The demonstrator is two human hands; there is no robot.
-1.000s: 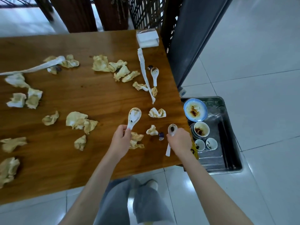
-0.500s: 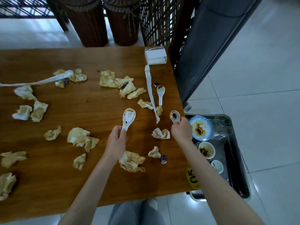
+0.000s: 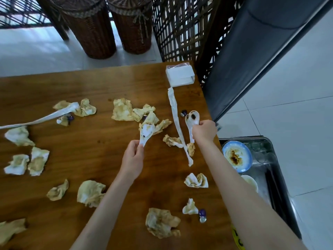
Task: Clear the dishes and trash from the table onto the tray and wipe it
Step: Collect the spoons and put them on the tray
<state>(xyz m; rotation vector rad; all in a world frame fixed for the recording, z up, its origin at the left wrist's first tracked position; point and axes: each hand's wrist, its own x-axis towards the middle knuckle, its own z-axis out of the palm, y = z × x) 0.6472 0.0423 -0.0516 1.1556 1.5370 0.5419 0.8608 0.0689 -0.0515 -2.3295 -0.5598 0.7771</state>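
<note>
My left hand (image 3: 133, 156) grips the handle of a dirty white spoon (image 3: 147, 131) above the middle of the wooden table (image 3: 100, 87). My right hand (image 3: 204, 130) holds a second stained spoon (image 3: 194, 116) and reaches down onto a third spoon (image 3: 189, 127) lying near the table's right edge. Several crumpled, stained napkins (image 3: 124, 110) and long white paper strips (image 3: 175, 112) are scattered over the tabletop. The metal tray (image 3: 270, 147) sits low at the right, holding a blue-rimmed dirty plate (image 3: 237, 157) and a small bowl (image 3: 251, 183).
A white napkin pack (image 3: 180, 75) stands at the table's far right corner. Small purple candy wrappers (image 3: 202, 214) lie among the napkins. Two wicker baskets (image 3: 93, 27) and a dark lattice screen (image 3: 182, 27) stand beyond the table; a dark panel (image 3: 252, 56) rises at the right.
My right hand moved forward with its spoon, from near the tray to the spoon lying by the table's right edge. My left hand kept its spoon and moved forward too.
</note>
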